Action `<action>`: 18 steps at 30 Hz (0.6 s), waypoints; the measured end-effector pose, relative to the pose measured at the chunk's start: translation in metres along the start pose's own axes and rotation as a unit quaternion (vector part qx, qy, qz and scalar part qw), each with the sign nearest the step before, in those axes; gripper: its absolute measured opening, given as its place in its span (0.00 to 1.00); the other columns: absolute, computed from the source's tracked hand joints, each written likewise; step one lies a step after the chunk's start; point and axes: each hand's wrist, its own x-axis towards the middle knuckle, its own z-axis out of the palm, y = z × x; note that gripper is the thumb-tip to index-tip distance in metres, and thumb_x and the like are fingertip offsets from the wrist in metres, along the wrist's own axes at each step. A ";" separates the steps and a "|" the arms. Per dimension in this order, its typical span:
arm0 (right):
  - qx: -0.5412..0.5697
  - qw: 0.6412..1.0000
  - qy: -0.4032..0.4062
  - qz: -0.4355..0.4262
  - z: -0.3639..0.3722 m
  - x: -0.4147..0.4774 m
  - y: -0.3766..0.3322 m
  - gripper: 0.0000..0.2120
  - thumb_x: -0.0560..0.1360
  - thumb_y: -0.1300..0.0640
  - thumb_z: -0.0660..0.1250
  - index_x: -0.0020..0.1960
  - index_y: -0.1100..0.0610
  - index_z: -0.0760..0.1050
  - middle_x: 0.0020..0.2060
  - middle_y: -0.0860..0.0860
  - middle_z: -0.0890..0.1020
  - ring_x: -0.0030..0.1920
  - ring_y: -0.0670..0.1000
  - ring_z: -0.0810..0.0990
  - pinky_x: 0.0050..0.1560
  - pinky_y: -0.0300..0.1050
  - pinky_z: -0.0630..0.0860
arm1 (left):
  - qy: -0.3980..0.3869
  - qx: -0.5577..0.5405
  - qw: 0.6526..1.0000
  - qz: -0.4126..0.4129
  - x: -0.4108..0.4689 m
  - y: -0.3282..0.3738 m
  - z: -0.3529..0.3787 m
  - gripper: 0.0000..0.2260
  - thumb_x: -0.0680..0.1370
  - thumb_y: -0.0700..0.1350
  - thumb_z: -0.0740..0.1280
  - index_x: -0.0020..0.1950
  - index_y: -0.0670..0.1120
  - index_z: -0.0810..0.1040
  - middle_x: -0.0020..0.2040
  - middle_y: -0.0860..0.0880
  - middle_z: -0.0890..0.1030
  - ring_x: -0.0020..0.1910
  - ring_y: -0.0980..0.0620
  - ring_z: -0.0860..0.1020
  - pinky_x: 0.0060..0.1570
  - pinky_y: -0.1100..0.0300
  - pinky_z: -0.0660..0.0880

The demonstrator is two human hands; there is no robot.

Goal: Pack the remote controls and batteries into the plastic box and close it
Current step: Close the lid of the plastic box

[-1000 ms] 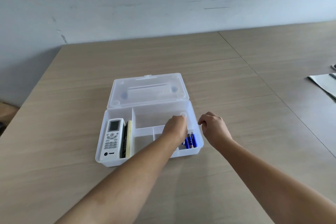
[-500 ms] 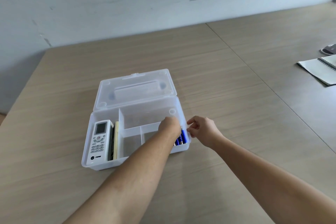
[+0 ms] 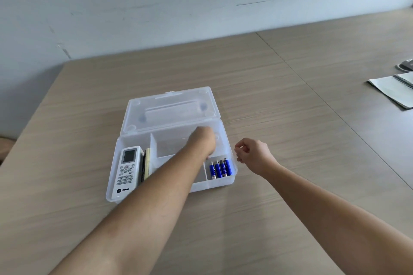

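Observation:
A clear plastic box (image 3: 112, 172) lies open on the table, its lid (image 3: 169, 109) folded back flat behind it. A white remote control (image 3: 128, 171) lies in the left compartment, with a thin dark and yellow remote (image 3: 146, 163) standing on edge beside it. Several blue batteries (image 3: 220, 168) lie side by side in the front right compartment. My left hand (image 3: 204, 140) hovers blurred over the back compartment, its fingers curled under and hidden. My right hand (image 3: 252, 154) floats just right of the box wall with its fingers curled and nothing in it.
The box sits on a wide wooden table (image 3: 290, 118) that ends at a pale wall. A spiral notebook (image 3: 395, 88) lies at the far right edge, with a dark object (image 3: 405, 66) behind it.
My left hand has lifted off the batteries and moved back toward the lid, so the batteries now show. My right hand has drawn slightly away from the box wall.

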 end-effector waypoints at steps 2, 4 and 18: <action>0.009 1.000 0.016 0.002 -0.004 0.007 -0.010 0.06 0.76 0.58 0.62 0.42 0.56 0.77 0.35 0.51 0.81 0.31 0.42 0.80 0.42 0.46 0.81 | 0.056 -0.011 0.997 0.051 -0.001 -0.008 -0.029 0.06 0.76 0.33 0.63 0.46 0.37 0.80 0.50 0.40 0.84 0.51 0.43 0.84 0.45 0.59 0.79; 0.014 0.999 0.031 -0.005 -0.007 0.015 -0.027 0.07 0.76 0.59 0.61 0.41 0.56 0.77 0.36 0.52 0.82 0.32 0.44 0.81 0.44 0.49 0.81 | 0.087 -0.014 0.995 0.047 -0.006 -0.022 -0.059 0.06 0.75 0.31 0.63 0.44 0.37 0.79 0.50 0.40 0.85 0.49 0.42 0.84 0.48 0.56 0.81; -0.034 0.999 0.012 0.024 0.020 0.079 -0.081 0.08 0.75 0.55 0.60 0.39 0.58 0.72 0.36 0.52 0.74 0.42 0.55 0.71 0.37 0.42 0.66 | 0.185 -0.120 0.974 -0.052 0.025 -0.157 -0.097 0.14 0.76 0.43 0.63 0.58 0.38 0.76 0.60 0.39 0.78 0.56 0.40 0.77 0.50 0.54 0.75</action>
